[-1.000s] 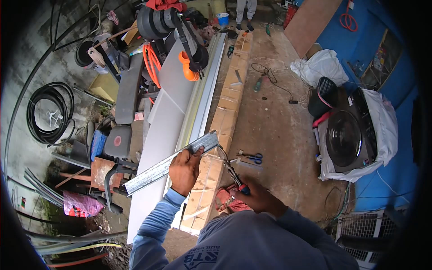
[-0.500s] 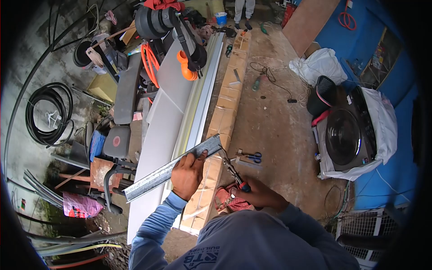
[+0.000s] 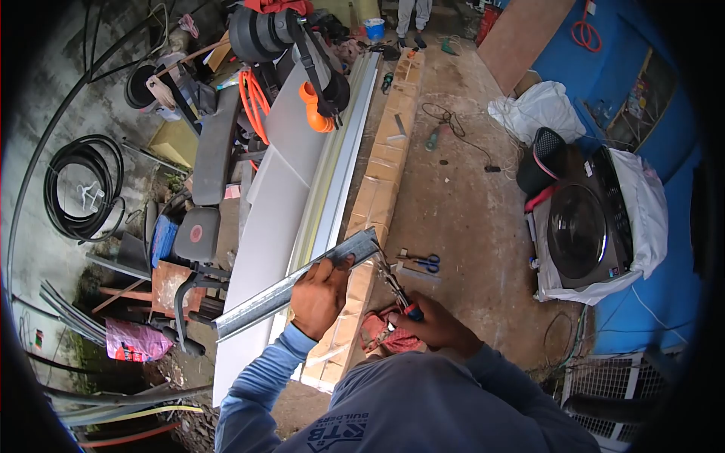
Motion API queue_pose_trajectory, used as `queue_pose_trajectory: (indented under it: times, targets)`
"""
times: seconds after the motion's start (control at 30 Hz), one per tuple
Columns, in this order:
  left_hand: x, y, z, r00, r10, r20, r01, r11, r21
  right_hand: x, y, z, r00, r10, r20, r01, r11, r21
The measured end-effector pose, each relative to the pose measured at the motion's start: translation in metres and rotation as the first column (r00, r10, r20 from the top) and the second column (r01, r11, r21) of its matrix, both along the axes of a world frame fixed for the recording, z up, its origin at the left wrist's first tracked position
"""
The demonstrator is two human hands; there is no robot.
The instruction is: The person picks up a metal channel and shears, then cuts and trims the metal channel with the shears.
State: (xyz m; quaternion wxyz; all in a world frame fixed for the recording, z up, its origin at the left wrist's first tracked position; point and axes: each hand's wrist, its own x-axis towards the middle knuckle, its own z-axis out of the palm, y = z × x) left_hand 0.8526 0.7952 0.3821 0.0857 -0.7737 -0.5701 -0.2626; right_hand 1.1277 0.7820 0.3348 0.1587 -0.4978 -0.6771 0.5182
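My left hand (image 3: 320,299) is wrapped over a galvanized metal channel (image 3: 260,308), which slants up to the right above a long cardboard-wrapped bundle (image 3: 373,189). My right hand (image 3: 439,323) is closed round the red and black handles of a pair of tin snips (image 3: 396,287). Their jaws meet the channel's right end, though the exact bite is too small to make out. Just right of the snips, blue-handled scissors (image 3: 429,263) lie on the floor near a small metal piece (image 3: 418,272). A red cloth (image 3: 389,334) is below my right hand.
White panels (image 3: 260,204) and long metal profiles (image 3: 343,162) lie left of the bundle. Gym equipment (image 3: 214,151) crowds the left side. A washing machine (image 3: 578,219) stands at the right. At the far end, a person's legs (image 3: 413,16) are visible beside a blue bucket (image 3: 374,29).
The channel and my left hand have shifted slightly right, and the channel has rolled a little, showing more of its inside. Both hands keep their holds.
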Motion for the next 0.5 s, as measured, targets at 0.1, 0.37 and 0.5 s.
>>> queue_pose_trajectory:
  times: [0.1,0.37,0.5]
  targets:
    - [0.004,-0.002,0.003,1.000,0.001,0.004,-0.001,1.000,-0.006,0.000,-0.003,-0.013,1.000,-0.027,-0.008,0.027,0.998,0.059]
    - [0.005,-0.011,-0.007,0.999,0.013,-0.042,-0.015,0.999,-0.029,0.008,-0.013,-0.022,0.999,-0.028,0.018,0.026,0.992,0.126]
    - [0.005,-0.021,-0.008,0.999,0.031,-0.038,-0.032,0.999,-0.043,0.004,-0.014,-0.013,0.996,-0.001,-0.092,0.004,1.000,0.024]
